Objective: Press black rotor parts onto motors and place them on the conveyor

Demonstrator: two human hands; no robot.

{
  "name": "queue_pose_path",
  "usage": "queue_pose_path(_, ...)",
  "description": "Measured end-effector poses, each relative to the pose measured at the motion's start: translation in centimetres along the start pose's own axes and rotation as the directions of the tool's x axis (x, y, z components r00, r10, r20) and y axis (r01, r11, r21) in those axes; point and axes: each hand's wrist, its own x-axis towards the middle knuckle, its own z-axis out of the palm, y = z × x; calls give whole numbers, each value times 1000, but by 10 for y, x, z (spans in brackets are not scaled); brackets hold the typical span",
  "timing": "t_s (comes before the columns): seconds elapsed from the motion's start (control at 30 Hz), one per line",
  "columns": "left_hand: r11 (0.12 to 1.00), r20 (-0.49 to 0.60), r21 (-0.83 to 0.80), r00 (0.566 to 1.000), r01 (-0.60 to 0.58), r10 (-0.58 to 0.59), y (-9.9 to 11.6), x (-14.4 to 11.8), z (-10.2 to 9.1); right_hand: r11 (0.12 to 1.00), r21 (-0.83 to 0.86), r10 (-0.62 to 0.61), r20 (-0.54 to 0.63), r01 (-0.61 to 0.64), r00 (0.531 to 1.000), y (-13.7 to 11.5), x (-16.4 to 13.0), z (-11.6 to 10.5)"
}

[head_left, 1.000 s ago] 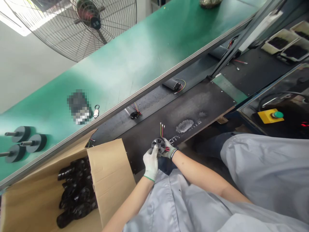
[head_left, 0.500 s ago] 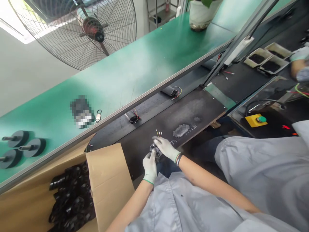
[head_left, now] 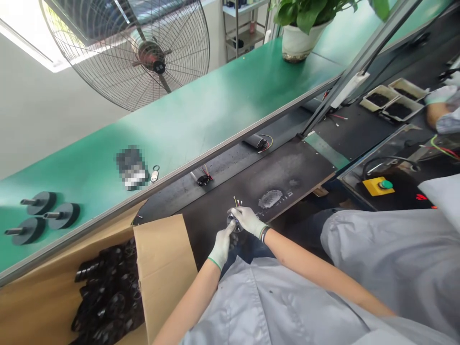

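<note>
Both my hands wear white gloves and meet over the near edge of a dark worktop (head_left: 287,165). Between them is a small round black fan part (head_left: 233,224) with thin red and yellow wires (head_left: 236,201) sticking up from it. My right hand (head_left: 247,221) lies over the top of the part and grips it. My left hand (head_left: 221,244) holds it from below with the thumb against its rim. Most of the part is hidden by my fingers.
An open cardboard box (head_left: 161,268) at my left holds several black fan parts (head_left: 104,297). Two wired parts (head_left: 203,179) (head_left: 257,141) lie on the dark belt beside a green conveyor (head_left: 201,105). A yellow box with a green button (head_left: 379,186) sits right. Another person's gloved hand (head_left: 440,98) is far right.
My right hand moved from beside the part to over its top, covering it. The view tilted up, bringing a potted plant and another person's hand into sight.
</note>
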Motion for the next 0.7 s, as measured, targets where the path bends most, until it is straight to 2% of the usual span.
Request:
queue_pose_path(0.2, 999, 25, 25, 999, -34, 34, 12, -3, -1, 998, -17, -55, -1, 55, 998, -1, 4, -1)
queue_pose_path(0.4, 998, 90, 11, 994, -62, 61, 5, 5, -16, 994, -27, -106, -1, 106, 994, -3, 3, 9)
queue_pose_path(0.57, 999, 109, -25, 993, -38, 41, 3, 15, -15, 994, -72, -88, -6, 87, 996, 0, 14, 11)
queue_pose_path(0.7, 996, 108, 7, 990, -91, 89, 0, 18, -14, 992, -99, -87, -29, 84, 996, 2, 13, 13)
